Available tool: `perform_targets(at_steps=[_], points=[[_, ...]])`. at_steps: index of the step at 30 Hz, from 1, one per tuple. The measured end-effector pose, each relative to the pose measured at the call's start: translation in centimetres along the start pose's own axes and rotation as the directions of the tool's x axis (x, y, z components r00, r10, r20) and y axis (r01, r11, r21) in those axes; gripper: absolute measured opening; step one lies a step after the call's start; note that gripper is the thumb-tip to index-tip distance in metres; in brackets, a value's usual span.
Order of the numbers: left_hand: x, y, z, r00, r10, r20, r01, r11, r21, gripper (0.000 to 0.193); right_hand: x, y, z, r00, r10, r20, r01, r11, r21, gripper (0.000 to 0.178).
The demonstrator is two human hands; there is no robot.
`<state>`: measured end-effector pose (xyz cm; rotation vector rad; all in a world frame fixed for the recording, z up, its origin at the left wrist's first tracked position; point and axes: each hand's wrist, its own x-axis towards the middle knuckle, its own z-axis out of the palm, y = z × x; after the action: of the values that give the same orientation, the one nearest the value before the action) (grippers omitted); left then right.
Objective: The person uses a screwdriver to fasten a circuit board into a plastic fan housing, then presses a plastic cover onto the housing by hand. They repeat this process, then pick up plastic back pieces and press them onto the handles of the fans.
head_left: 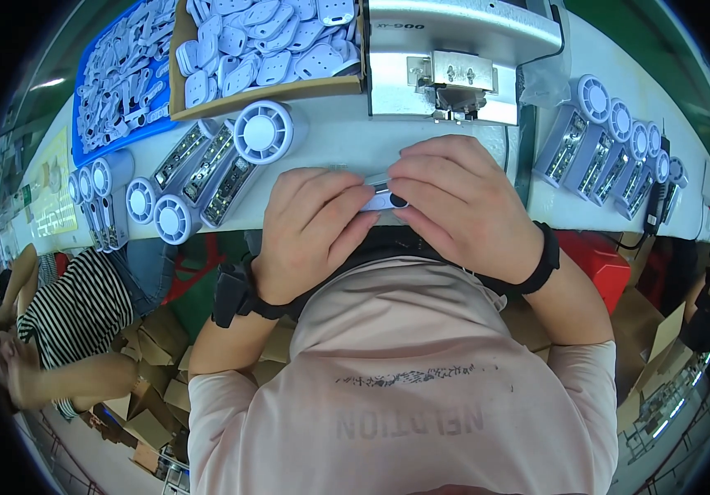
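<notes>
At the bench's front edge, both my hands pinch a small white plastic part (378, 201) with a dark round spot at its right end. My left hand (310, 219) closes on its left side, fingertips and thumb pressed together. From the right, my right hand (466, 206) grips the other end between thumb and fingers. Much of the part is hidden behind the fingers. Just beyond my hands stands a metal machine (454, 49) with a silver clamp fixture (460, 82).
A cardboard box (268, 92) of flat white plates and a blue tray (91, 148) of slim white parts stand at far left. White round-headed housings (263, 132) with exposed innards lie left; similar housings (594, 99) lie right. A person in a striped top (79, 318) is at left.
</notes>
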<state>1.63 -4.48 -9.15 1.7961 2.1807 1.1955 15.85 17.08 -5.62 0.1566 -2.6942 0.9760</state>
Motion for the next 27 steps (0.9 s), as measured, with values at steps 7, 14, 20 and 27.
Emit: perform_targets(at_steps=[7,14,20,27], points=[[-0.1,-0.6,1.3,0.999,-0.013,-0.039,0.01,0.998,-0.069,0.038,-0.3,0.5,0.8,0.998,0.008,-0.064,-0.005,0.999,0.051,0.034],[-0.1,-0.4,0.7,0.996,-0.057,-0.074,0.053,0.997,-0.054,0.035,0.3,0.0,0.7,0.998,0.055,-0.01,-0.055,0.998,0.0,0.033],[0.7,0.3,0.0,0.998,-0.061,-0.01,0.06,0.995,-0.078,0.033,0.1,0.7,0.5,1.0,0.021,0.004,-0.021,0.999,0.038,0.031],[1.1,0.2,-0.8,0.992,-0.108,0.068,0.113,0.991,-0.066,0.031,0.1,0.8,0.5,1.0,0.001,0.013,-0.001,1.0,0.029,0.031]])
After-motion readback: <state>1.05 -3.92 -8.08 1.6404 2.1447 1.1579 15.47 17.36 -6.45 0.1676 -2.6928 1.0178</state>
